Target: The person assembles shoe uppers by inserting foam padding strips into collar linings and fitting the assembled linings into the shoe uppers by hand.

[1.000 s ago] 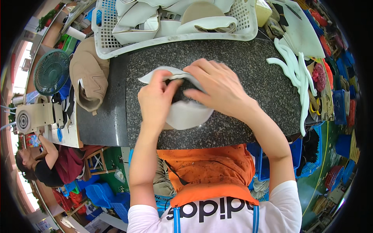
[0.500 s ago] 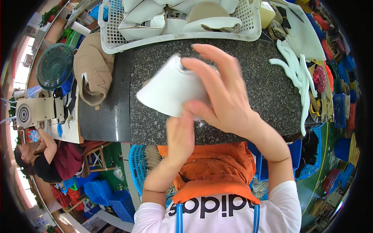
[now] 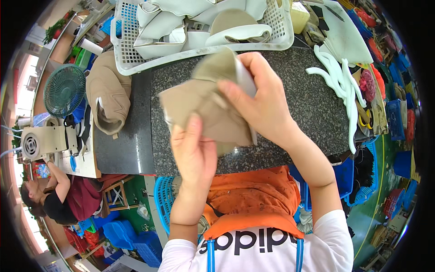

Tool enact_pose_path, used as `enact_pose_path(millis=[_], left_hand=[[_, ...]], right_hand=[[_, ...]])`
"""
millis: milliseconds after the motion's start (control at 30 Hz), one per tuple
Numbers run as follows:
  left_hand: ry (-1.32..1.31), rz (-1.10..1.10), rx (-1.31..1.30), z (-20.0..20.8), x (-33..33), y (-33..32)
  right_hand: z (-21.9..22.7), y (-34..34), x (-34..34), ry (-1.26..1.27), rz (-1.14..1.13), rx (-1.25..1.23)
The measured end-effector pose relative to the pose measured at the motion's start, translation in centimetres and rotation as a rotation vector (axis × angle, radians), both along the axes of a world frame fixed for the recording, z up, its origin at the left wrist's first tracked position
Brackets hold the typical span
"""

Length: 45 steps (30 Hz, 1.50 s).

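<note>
Between my two hands, above the dark speckled stone slab (image 3: 308, 113), is a beige shoe upper (image 3: 188, 102) with pale edges. My left hand (image 3: 195, 154) grips its near left part, the thumb lying on the beige face. On the right side, my right hand (image 3: 265, 102) pinches it with the thumb on top and the fingers behind, where they are partly hidden. A rounded flap of the piece stands up at the far end, slightly blurred. To the left lies another beige shoe upper (image 3: 108, 93), sewn into a boot shape.
A white plastic basket (image 3: 195, 55) of white-lined pieces stands at the far edge. White strips (image 3: 346, 90) and yellow-handled scissors (image 3: 369, 120) lie at right. Farther left are a green fan (image 3: 65, 90), a machine (image 3: 45, 141) and a seated person (image 3: 74, 195). An orange apron (image 3: 253, 192) covers my lap.
The shoe upper has been turned over: its white side faced up before, its beige side does now. My left hand has shifted left and taken hold of its near left part.
</note>
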<state>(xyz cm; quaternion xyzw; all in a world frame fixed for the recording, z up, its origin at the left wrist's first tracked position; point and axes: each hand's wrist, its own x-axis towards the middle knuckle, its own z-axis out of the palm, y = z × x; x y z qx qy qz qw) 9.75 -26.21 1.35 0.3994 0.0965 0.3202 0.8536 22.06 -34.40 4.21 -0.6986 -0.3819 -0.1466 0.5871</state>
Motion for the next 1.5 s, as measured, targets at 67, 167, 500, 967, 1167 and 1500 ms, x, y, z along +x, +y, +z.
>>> enact_pose_path(millis=[67, 167, 500, 967, 1167, 1500], left_hand=[[0.007, 0.054, 0.013, 0.7, -0.2, 0.7], [-0.135, 0.009, 0.029, 0.6, -1.0, 0.6], [0.0, -0.143, 0.038, 0.0, -0.8, -0.3], [-0.134, -0.124, -0.134, -3.1, -2.8, 2.8], [-0.027, -0.073, 0.014, -2.4, -3.4, 3.0], [-0.244, -0.12, 0.015, -4.2, -2.3, 3.2]], right_hand=[[-0.5, -1.5, 1.0, -0.023, 0.038, -0.124], [-0.5, -2.4, 2.0, 0.326, 0.253, -0.156], [0.2, 0.3, 0.7, 0.073, 0.136, -0.03], [0.1, 4.5, -0.3, -0.052, 0.077, -0.199], [0.1, 4.9, -0.9, -0.171, 0.066, -0.245], [0.8, 6.1, -0.8, 0.026, 0.132, -0.082]])
